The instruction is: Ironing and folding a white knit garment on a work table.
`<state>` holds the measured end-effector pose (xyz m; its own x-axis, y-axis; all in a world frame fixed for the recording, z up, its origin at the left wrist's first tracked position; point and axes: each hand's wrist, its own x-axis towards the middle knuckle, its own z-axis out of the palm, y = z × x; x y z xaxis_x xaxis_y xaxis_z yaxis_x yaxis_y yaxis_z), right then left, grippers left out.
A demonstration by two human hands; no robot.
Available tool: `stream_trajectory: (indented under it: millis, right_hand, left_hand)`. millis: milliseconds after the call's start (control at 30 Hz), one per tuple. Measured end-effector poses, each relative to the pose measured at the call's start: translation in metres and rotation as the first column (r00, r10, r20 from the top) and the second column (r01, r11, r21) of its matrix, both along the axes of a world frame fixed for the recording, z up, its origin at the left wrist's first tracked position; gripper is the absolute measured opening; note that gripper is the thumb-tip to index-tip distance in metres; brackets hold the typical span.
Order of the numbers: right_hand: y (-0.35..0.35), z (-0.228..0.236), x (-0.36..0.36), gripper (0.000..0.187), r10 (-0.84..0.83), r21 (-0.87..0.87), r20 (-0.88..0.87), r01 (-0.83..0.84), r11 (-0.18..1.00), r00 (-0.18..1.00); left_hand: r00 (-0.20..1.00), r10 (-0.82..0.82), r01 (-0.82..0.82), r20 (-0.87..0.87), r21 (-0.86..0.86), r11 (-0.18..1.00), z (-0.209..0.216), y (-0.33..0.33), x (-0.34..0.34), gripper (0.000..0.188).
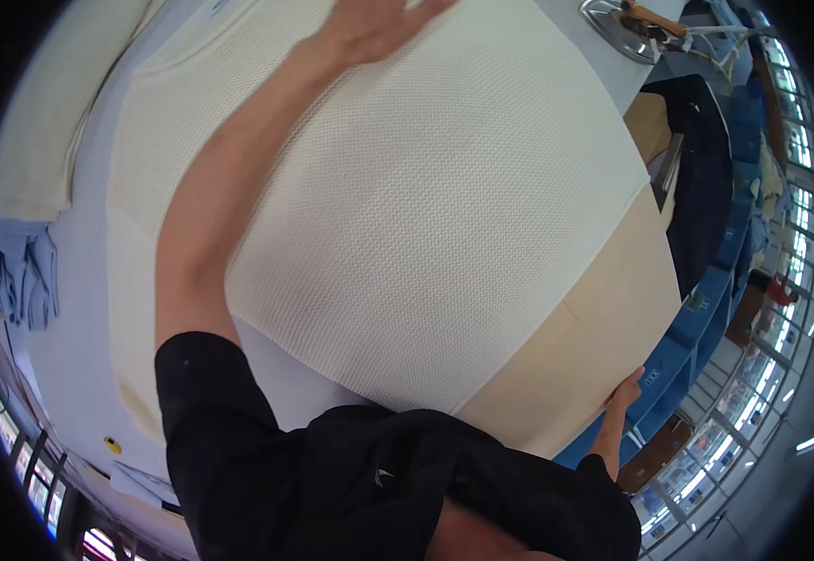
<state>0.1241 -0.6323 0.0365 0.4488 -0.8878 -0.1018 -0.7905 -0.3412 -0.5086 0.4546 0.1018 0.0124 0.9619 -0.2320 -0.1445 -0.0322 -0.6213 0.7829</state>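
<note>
A cream knitted garment panel with a fine bumpy texture spreads over the table in front of me. My left arm reaches across it. At the far edge of the view my left hand rests on or just over the knit, its fingers stretched out. A flat beige board sticks out from the knit's right hem; whether it lies inside or under the knit I cannot tell. My right hand holds the board's near right edge, with part of its fingers hidden.
An iron stands at the far right of the table. Folded cream knitwear and bunched light blue cloth lie on the left. Blue bins and dark cloth sit beyond the right edge. A small yellow object lies near left.
</note>
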Motion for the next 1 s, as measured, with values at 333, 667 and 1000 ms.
stream_trajectory:
  millis: [333,667,1000]
  right_hand:
    - [-0.027,0.07,0.015,0.077,0.268,-0.126,-0.089,-0.277,0.952,0.959]
    - [-0.285,0.143,-0.09,0.082,0.135,-0.275,-0.123,-0.164,0.947,0.983]
    - [-0.242,0.125,-0.02,0.076,0.02,-0.114,0.113,-0.007,0.993,0.993]
  left_hand:
    - [0.981,0.1,-0.134,0.167,0.208,0.969,-0.086,0.028,-0.002,0.086]
    - [0.204,-0.306,0.11,-0.93,-0.288,0.951,0.09,-0.218,-0.317,0.059]
    - [0.628,-0.164,-0.777,-0.761,-0.623,-0.09,0.019,-0.344,-0.411,0.027]
